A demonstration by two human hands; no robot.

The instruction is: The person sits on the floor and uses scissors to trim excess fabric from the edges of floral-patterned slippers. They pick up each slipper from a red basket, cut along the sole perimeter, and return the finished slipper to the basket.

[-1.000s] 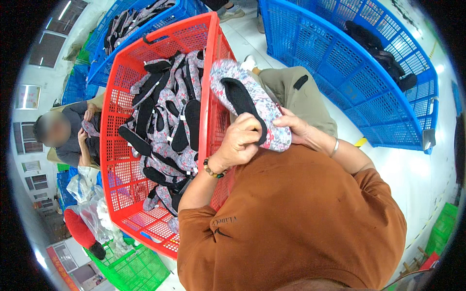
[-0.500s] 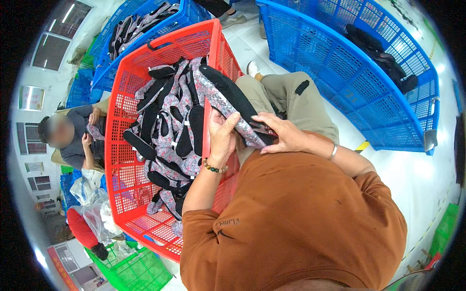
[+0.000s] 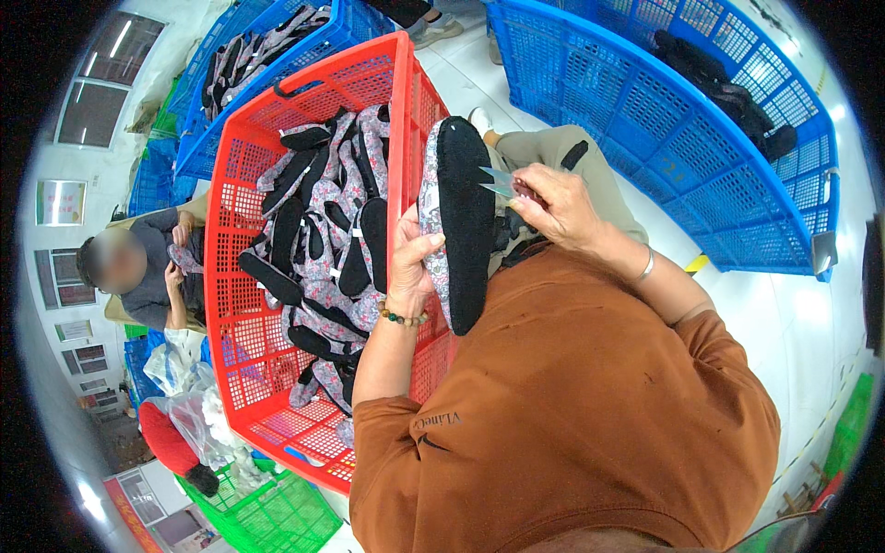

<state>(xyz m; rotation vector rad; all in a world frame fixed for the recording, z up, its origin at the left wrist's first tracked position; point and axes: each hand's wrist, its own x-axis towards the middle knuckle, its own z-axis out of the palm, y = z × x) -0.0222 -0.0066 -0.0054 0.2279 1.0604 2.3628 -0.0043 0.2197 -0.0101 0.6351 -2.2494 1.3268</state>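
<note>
In the middle of the frame, the left hand (image 3: 410, 263) grips a soft, light slipper (image 3: 458, 221) by its edge, sole up, while the right hand (image 3: 558, 205) pinches small scissors (image 3: 499, 181) against it.

A pale floor (image 3: 811, 313) carries a red crate (image 3: 241, 276) of slippers (image 3: 323, 230) among blue crates (image 3: 682, 120).

Wall signs: a pale rectangular framed sign (image 3: 61, 202) hangs on the far-left wall, with smaller rectangular notices (image 3: 76, 330) below it.
Banner: a red rectangular board (image 3: 127, 514) stands at the near-left corner.
Packages: clear plastic bags (image 3: 189, 405) with white contents lie at near left.
</note>
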